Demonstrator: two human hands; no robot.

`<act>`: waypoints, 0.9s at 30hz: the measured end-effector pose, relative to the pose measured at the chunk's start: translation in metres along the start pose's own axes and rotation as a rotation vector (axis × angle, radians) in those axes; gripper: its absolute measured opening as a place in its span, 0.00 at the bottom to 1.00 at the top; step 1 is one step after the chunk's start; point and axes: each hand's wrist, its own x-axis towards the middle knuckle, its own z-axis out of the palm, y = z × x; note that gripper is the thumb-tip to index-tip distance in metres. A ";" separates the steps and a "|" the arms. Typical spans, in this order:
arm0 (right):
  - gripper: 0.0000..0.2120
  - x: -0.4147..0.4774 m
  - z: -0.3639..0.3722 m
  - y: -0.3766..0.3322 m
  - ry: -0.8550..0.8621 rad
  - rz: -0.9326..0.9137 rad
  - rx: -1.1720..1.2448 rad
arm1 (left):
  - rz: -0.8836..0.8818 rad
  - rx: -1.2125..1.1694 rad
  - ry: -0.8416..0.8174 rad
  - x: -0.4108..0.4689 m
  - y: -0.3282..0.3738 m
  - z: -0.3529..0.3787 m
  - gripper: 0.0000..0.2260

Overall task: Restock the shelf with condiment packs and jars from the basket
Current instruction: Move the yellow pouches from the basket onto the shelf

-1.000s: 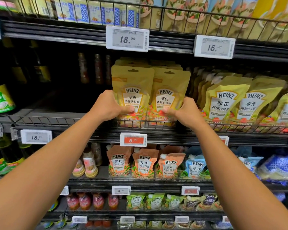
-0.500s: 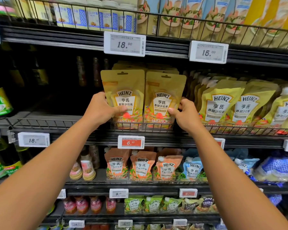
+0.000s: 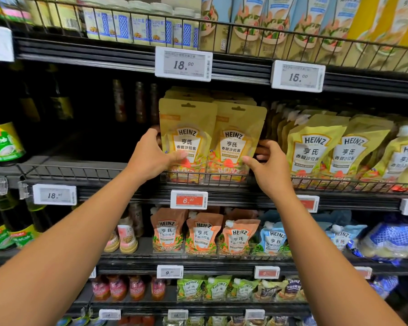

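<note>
Head view. Left hand point(image 3: 151, 156) is pinching the left pack point(image 3: 189, 140) at its outer edge, thumb on the front and fingers going behind. Right hand point(image 3: 269, 168) is pinching the right pack point(image 3: 236, 144) the same way. Both packs are standing upright, side by side and touching, just behind the front rail of the shelf point(image 3: 92, 171).

Judgement: these two are nearly placed and are only being squared up; letting go is what remains. The basket is not showing, so remaining stock cannot be told.
</note>
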 end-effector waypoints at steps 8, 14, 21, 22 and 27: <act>0.09 -0.041 0.014 -0.012 0.107 -0.087 0.164 | 0.024 -0.011 0.194 -0.017 -0.005 -0.014 0.26; 0.06 -0.063 0.050 -0.044 -0.049 -0.089 0.383 | 0.056 -0.072 0.194 -0.045 -0.015 -0.045 0.12; 0.05 -0.091 0.108 -0.093 -0.226 -0.087 0.533 | 0.012 -0.168 0.089 -0.075 -0.055 -0.101 0.06; 0.06 -0.096 0.118 -0.101 -0.246 -0.080 0.547 | -0.003 -0.176 0.089 -0.080 -0.063 -0.111 0.06; 0.07 -0.125 0.173 -0.140 -0.345 -0.066 0.573 | -0.071 -0.208 0.126 -0.107 -0.102 -0.166 0.07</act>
